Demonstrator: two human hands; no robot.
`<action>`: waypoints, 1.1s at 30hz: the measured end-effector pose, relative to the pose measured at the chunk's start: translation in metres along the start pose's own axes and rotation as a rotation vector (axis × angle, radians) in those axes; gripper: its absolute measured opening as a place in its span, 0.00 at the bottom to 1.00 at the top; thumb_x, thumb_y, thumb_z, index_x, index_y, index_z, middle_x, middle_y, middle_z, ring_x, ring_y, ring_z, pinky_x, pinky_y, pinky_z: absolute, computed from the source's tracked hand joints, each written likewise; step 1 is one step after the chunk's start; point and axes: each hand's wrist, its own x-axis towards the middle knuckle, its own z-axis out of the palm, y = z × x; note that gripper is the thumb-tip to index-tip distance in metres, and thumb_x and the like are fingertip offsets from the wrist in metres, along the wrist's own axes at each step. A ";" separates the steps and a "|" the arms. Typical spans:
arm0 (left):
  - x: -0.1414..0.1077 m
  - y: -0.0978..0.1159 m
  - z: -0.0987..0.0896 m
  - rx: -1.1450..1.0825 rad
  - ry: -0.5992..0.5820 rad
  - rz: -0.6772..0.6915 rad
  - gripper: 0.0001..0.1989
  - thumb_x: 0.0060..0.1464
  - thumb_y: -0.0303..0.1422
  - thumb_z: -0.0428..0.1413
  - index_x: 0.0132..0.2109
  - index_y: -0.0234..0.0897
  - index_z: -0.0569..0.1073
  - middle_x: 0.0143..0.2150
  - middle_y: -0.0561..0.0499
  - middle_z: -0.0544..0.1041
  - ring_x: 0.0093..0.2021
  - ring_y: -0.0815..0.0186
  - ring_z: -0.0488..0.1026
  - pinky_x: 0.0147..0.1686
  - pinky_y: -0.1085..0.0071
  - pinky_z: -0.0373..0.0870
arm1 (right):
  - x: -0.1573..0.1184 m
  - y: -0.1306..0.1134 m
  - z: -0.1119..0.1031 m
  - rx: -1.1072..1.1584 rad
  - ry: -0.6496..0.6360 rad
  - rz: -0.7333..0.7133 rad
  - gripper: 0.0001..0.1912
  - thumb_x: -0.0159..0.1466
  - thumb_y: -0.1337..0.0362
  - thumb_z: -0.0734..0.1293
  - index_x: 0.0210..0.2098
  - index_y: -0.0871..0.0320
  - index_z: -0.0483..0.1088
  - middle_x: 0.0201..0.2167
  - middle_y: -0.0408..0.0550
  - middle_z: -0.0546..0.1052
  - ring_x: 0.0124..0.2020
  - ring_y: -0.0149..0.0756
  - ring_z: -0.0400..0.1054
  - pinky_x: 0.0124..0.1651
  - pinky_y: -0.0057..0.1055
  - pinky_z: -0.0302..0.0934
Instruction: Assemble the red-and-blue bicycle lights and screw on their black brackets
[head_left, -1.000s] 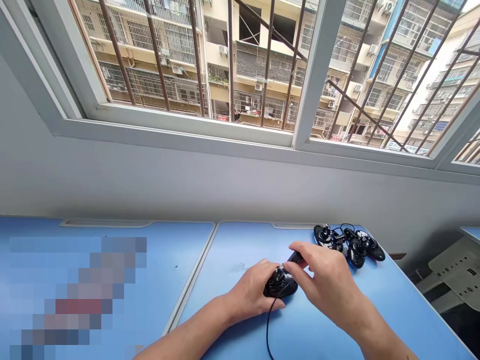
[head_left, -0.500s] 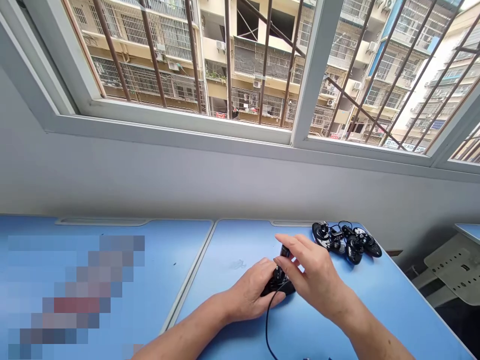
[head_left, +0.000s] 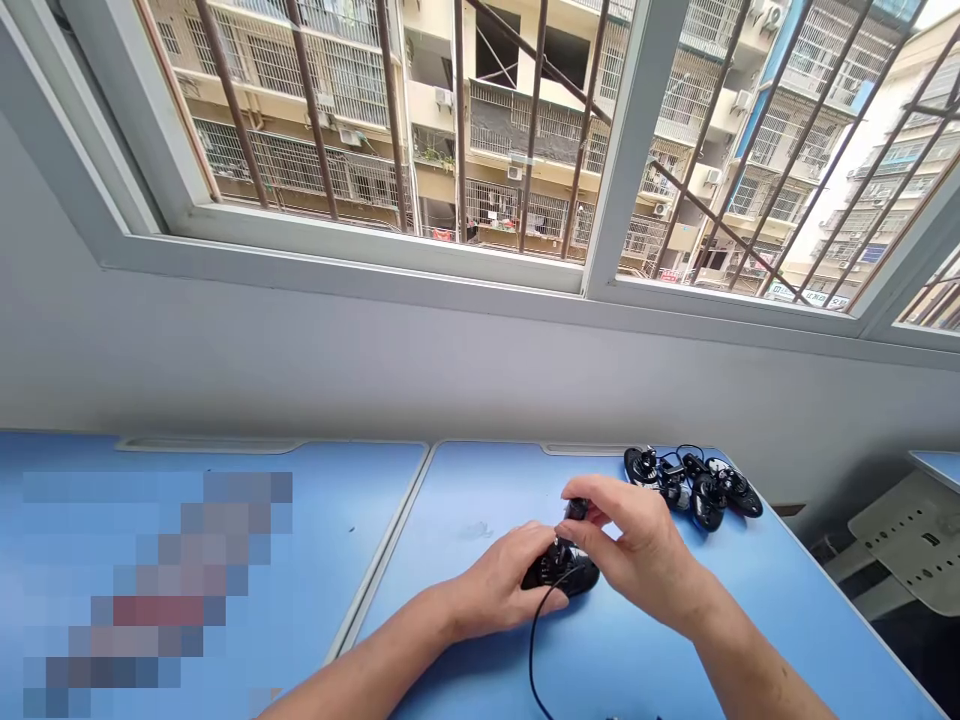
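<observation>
The left hand (head_left: 491,582) was closed around a black corded controller (head_left: 561,570), probably a game controller, lying on the blue desk (head_left: 450,490) in front of the person. Its black cable (head_left: 534,650) ran toward the near edge of the desk. The right hand (head_left: 637,540) was above it, its fingers (head_left: 600,492) curled on a small black part (head_left: 576,509) just above the controller; this looked like a pinch, though the fingers hid most of the part. A heap of similar black controllers (head_left: 690,490) lay toward the far right corner of the desk, near the right hand.
</observation>
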 end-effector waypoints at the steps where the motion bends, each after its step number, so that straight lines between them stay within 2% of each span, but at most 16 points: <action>1: 0.000 0.000 0.000 -0.003 -0.004 0.002 0.15 0.53 0.43 0.55 0.43 0.37 0.69 0.37 0.51 0.71 0.34 0.63 0.64 0.33 0.70 0.67 | 0.001 0.000 -0.001 0.012 -0.006 0.005 0.04 0.65 0.70 0.63 0.40 0.57 0.67 0.27 0.44 0.73 0.25 0.30 0.65 0.30 0.26 0.62; 9: 0.000 0.002 -0.002 -0.015 -0.013 0.029 0.21 0.56 0.50 0.52 0.45 0.37 0.70 0.40 0.50 0.72 0.37 0.62 0.66 0.36 0.70 0.66 | 0.004 0.005 -0.008 0.117 -0.077 0.050 0.03 0.65 0.67 0.64 0.37 0.57 0.69 0.26 0.43 0.74 0.25 0.29 0.65 0.25 0.22 0.60; 14: 0.001 0.002 -0.004 -0.045 -0.013 0.057 0.25 0.55 0.56 0.51 0.44 0.37 0.70 0.40 0.49 0.72 0.37 0.61 0.66 0.38 0.69 0.66 | 0.009 0.010 -0.014 0.204 -0.173 0.025 0.04 0.65 0.67 0.64 0.35 0.57 0.71 0.27 0.43 0.75 0.26 0.29 0.66 0.27 0.23 0.62; 17: 0.000 0.002 -0.005 -0.050 -0.025 0.049 0.24 0.54 0.55 0.53 0.42 0.37 0.69 0.38 0.51 0.71 0.36 0.62 0.65 0.36 0.69 0.66 | 0.012 0.014 -0.017 0.302 -0.257 0.046 0.05 0.64 0.68 0.64 0.35 0.56 0.73 0.28 0.43 0.77 0.28 0.29 0.69 0.30 0.24 0.64; 20: -0.001 0.001 -0.005 -0.045 -0.025 0.033 0.22 0.54 0.53 0.53 0.41 0.36 0.69 0.37 0.51 0.70 0.35 0.63 0.64 0.33 0.70 0.65 | 0.012 0.016 -0.016 0.353 -0.274 0.086 0.07 0.64 0.70 0.64 0.38 0.56 0.74 0.32 0.44 0.79 0.31 0.30 0.71 0.32 0.24 0.65; 24: -0.001 0.000 -0.003 -0.045 -0.009 0.011 0.20 0.55 0.50 0.53 0.40 0.36 0.69 0.35 0.52 0.69 0.32 0.65 0.62 0.29 0.72 0.64 | 0.009 0.013 -0.004 0.290 -0.163 0.053 0.11 0.65 0.71 0.61 0.44 0.56 0.72 0.36 0.47 0.79 0.35 0.32 0.72 0.35 0.27 0.67; 27: 0.001 -0.002 -0.002 -0.050 -0.001 0.024 0.18 0.55 0.48 0.53 0.39 0.36 0.68 0.33 0.53 0.69 0.31 0.65 0.62 0.27 0.73 0.63 | 0.006 0.008 0.008 0.053 -0.014 -0.021 0.10 0.64 0.67 0.63 0.44 0.56 0.71 0.35 0.48 0.77 0.35 0.35 0.70 0.36 0.32 0.67; 29: 0.002 -0.001 -0.001 -0.047 -0.004 0.029 0.15 0.54 0.44 0.54 0.38 0.36 0.68 0.32 0.53 0.68 0.31 0.65 0.62 0.27 0.73 0.63 | 0.004 0.006 0.013 -0.085 0.065 -0.017 0.07 0.64 0.63 0.65 0.41 0.56 0.72 0.31 0.48 0.74 0.31 0.35 0.67 0.32 0.32 0.65; 33: 0.002 0.001 -0.001 -0.028 0.020 -0.005 0.13 0.52 0.43 0.56 0.35 0.37 0.66 0.31 0.54 0.67 0.30 0.66 0.60 0.26 0.74 0.62 | 0.003 0.008 0.014 -0.058 0.123 0.020 0.07 0.65 0.65 0.64 0.42 0.55 0.72 0.29 0.45 0.70 0.27 0.31 0.64 0.28 0.28 0.64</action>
